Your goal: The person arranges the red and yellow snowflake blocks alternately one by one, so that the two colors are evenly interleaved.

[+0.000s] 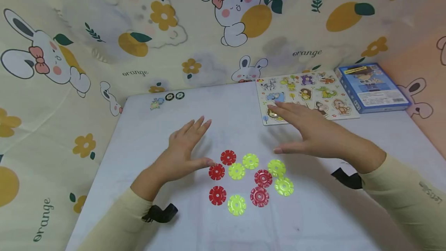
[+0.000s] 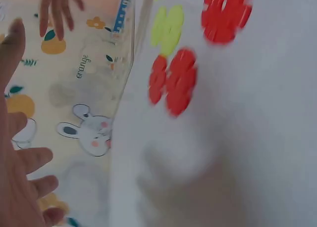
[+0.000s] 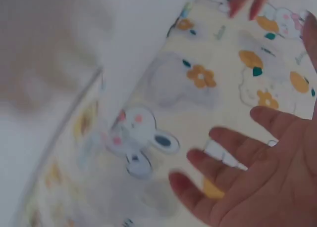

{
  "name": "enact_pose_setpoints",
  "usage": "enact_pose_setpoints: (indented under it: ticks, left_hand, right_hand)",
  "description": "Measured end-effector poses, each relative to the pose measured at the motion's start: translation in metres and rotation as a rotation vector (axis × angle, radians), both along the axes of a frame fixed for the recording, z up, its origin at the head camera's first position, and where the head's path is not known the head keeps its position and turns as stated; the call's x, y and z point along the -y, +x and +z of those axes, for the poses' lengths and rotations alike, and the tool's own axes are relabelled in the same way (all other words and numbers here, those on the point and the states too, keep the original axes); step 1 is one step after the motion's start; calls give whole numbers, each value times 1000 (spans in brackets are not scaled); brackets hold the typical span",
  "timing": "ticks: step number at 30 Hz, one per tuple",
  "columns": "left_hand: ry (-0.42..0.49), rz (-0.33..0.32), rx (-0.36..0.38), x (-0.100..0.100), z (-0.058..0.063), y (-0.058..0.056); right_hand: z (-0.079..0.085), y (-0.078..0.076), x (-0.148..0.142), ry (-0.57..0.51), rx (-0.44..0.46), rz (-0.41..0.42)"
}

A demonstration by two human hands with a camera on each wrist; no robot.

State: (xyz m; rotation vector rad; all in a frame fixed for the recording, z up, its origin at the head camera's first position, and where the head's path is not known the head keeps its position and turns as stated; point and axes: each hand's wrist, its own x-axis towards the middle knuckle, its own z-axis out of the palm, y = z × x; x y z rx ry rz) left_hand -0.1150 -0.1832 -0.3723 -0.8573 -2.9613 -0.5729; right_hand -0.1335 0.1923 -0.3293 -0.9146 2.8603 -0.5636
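Red and yellow-green notched plastic discs lie flat in a loose cluster on the white table, among them a red disc (image 1: pixel 217 195) and a yellow-green disc (image 1: pixel 237 205). My left hand (image 1: pixel 184 152) hovers at the cluster's left with fingers extended; in the head view its thumb tip overlaps the edge of another red disc (image 1: pixel 216 172). Above the right side hovers my right hand (image 1: pixel 313 133), fingers straight and thumb spread, holding nothing. Its fingers overlap the animal puzzle board (image 1: pixel 296 95) in the head view. The right wrist view shows the right palm (image 3: pixel 277 172) with fingers apart.
A blue box (image 1: pixel 374 88) stands at the back right, against the puzzle board's right edge. Two small black rings (image 1: pixel 169 97) and a small coloured figure (image 1: pixel 156 103) lie at the back left. Behind the table (image 1: pixel 139 146) hangs a bunny-and-orange print cloth (image 1: pixel 209 42).
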Motion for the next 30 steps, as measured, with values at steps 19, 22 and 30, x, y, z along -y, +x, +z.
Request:
enact_pose_setpoints:
  ticks: [19, 22, 30]
  left_hand:
    - [233, 170, 166, -45, -80, -7]
    - [371, 218, 273, -38, -78, -10]
    - [487, 408, 138, -7, -84, -42]
  right_hand:
    - [-93, 8, 77, -129, 273, 41]
    - [-90, 7, 78, -166, 383, 11]
    - [-86, -18, 88, -280, 505, -51]
